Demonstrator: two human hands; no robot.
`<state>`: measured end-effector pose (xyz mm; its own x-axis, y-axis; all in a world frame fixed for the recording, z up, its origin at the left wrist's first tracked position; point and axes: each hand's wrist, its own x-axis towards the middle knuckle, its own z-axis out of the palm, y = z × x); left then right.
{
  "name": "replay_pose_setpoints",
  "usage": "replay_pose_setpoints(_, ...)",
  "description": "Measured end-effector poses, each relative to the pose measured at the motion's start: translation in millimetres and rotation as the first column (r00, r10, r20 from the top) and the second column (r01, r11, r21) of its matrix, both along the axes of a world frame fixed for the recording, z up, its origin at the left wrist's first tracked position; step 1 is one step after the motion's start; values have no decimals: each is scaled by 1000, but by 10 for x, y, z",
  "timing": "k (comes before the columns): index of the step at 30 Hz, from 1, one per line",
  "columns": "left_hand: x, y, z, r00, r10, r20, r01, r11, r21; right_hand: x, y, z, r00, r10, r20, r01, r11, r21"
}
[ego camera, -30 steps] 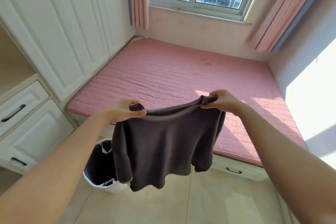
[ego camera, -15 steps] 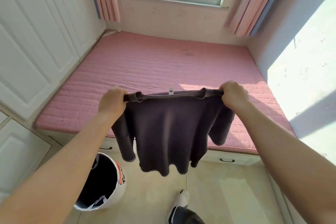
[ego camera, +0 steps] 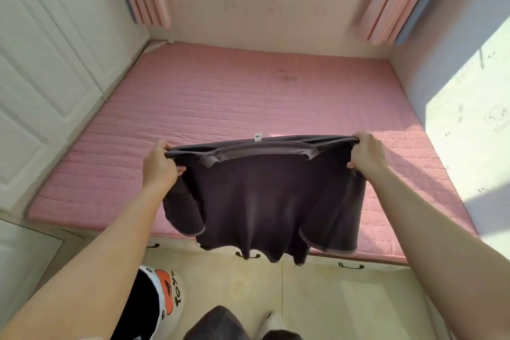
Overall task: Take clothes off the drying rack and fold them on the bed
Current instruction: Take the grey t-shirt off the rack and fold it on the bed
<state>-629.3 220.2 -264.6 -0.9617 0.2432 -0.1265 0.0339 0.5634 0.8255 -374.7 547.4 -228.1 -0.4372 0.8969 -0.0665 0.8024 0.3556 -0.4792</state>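
Low at seven o'clock stands a white bin. Beyond it, the left hand and right hand each grip a shoulder of the dark sweater, which hangs spread, perhaps clear of the pink bed stretching toward twelve o'clock.

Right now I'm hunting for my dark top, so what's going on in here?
A person stands at the pink bed, gripping a dark grey shirt by its top edge, left hand at one shoulder and right hand at the other. The shirt hangs spread out between them over the bed's near edge, not yet laid down or folded. A white bin stands on the floor beside their left arm.
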Motion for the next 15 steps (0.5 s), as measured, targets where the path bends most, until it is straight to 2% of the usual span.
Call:
replay_pose_setpoints(2,-116,202,-49,999,49,3,-49,995,90,-150,112,-43,993,-60,-104,48,992,-113)
replay_pose_setpoints(5,-433,468,-119,989,24,-148,-28,999,-19,-470,334,-89,969,-149,-197,110,975,-195)
replay_pose_setpoints(7,-618,650,-111,976,-7,-219,-11,997,-81,-710,461,-136,961,-161,-226,135,983,-126)
replay_pose_setpoints(10,-1013,980,-164,971,-17,-239,3,998,-60,-1076,682,-251,960,-156,-234,161,987,3)
replay_pose_setpoints(15,-1741,1458,-398,958,-91,-271,75,995,-67,-1591,1034,-397,960,-178,-217,195,979,60)
